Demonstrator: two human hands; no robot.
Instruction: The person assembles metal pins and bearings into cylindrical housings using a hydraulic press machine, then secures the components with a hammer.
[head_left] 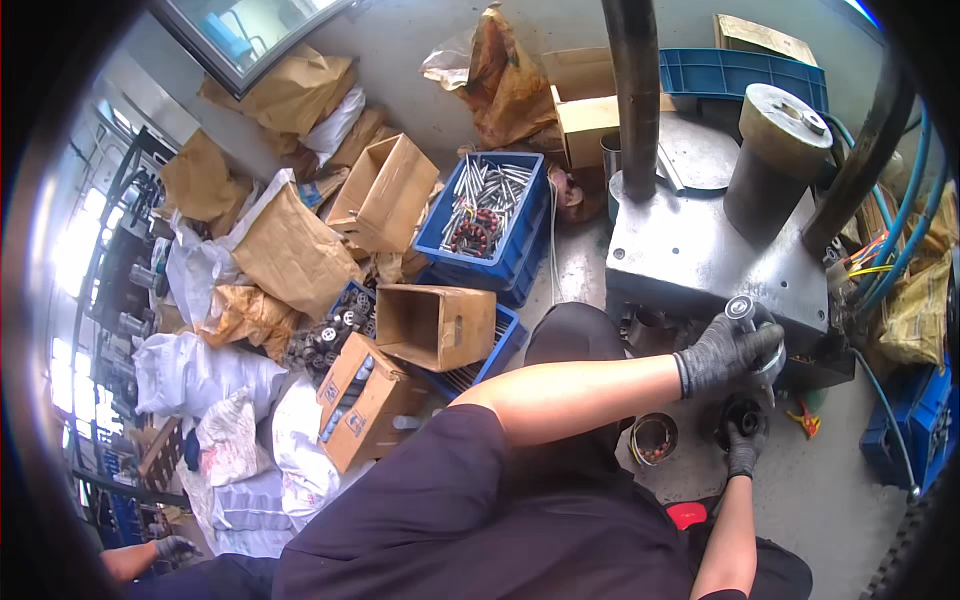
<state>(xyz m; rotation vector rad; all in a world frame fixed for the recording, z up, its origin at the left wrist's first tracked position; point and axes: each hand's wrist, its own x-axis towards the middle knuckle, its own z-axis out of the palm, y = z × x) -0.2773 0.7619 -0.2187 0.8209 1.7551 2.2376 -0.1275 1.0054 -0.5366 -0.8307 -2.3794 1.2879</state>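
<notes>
My left hand [728, 352], in a grey glove, is closed around a metal part, a shiny shaft with a round end [740, 308] that sticks up above the fingers. A wider silvery rim shows beside the fingers; the glove hides the rest. Below it, my gloved right hand [745, 452] grips a dark round housing [738, 412] with a hole in its middle, low near the floor. The two parts are apart. Left of the housing lies a metal ring with copper-coloured windings [653, 438] inside.
A steel press [700, 250] with thick columns stands ahead. Blue crates [530, 255], one full of metal shafts, cardboard boxes [435, 325] and sacks [210, 375] crowd the left. Hoses [900, 240] hang at right above another blue crate [905, 430]. Another person's gloved hand [176, 548] shows lower left.
</notes>
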